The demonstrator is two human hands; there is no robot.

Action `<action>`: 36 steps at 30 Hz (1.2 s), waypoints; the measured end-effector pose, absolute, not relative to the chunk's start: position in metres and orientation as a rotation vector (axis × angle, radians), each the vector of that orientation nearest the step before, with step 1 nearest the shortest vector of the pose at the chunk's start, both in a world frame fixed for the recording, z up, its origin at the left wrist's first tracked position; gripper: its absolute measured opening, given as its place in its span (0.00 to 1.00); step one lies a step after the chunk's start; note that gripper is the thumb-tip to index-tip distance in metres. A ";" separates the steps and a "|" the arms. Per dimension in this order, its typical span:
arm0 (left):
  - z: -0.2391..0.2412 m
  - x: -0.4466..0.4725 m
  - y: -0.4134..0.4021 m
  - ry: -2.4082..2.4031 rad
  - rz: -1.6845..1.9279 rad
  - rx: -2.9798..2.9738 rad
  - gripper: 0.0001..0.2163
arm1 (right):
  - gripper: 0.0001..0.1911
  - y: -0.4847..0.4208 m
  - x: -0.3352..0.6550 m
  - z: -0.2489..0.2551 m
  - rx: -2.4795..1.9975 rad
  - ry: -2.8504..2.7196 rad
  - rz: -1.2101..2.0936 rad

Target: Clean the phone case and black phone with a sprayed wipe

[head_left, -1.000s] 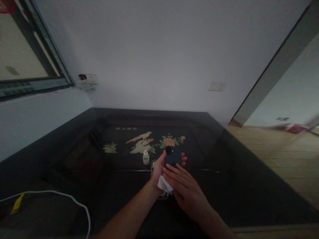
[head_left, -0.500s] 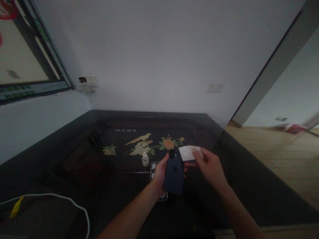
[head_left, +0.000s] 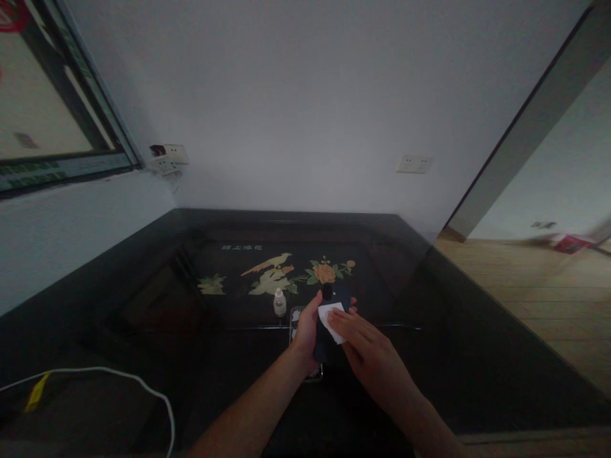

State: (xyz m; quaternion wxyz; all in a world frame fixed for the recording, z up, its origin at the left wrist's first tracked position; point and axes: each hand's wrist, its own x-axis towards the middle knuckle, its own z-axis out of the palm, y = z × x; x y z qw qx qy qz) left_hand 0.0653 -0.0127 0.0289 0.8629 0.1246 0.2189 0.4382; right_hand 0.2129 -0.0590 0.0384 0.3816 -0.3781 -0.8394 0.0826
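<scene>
A dark blue phone (head_left: 325,348) lies back side up in my left hand (head_left: 305,334), whose thumb and fingers wrap round its two long edges. My right hand (head_left: 365,340) presses a white wipe (head_left: 331,316) flat onto the phone's back, just below the camera. Its fingers cover part of the wipe and the lower right of the phone. Under my left hand, partly hidden, a clear phone case (head_left: 296,313) with white shapes rests on the black table. Just left of it stands a small clear bottle (head_left: 279,304) with a white cap.
The glossy black table (head_left: 229,388) carries an inlaid bird and flower picture (head_left: 274,273). A white cable (head_left: 136,381) with a yellow tag (head_left: 35,393) curves across the lower left. Behind rises a pale wall with a socket (head_left: 414,164); a window (head_left: 48,95) is at the left.
My right hand has moved left and down, bringing the wipe from beside the phone onto its back. My left hand still holds the phone in nearly the same place.
</scene>
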 end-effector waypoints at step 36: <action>0.034 0.065 -0.014 0.477 0.996 0.262 0.26 | 0.35 -0.048 0.228 0.029 -1.001 -2.216 0.164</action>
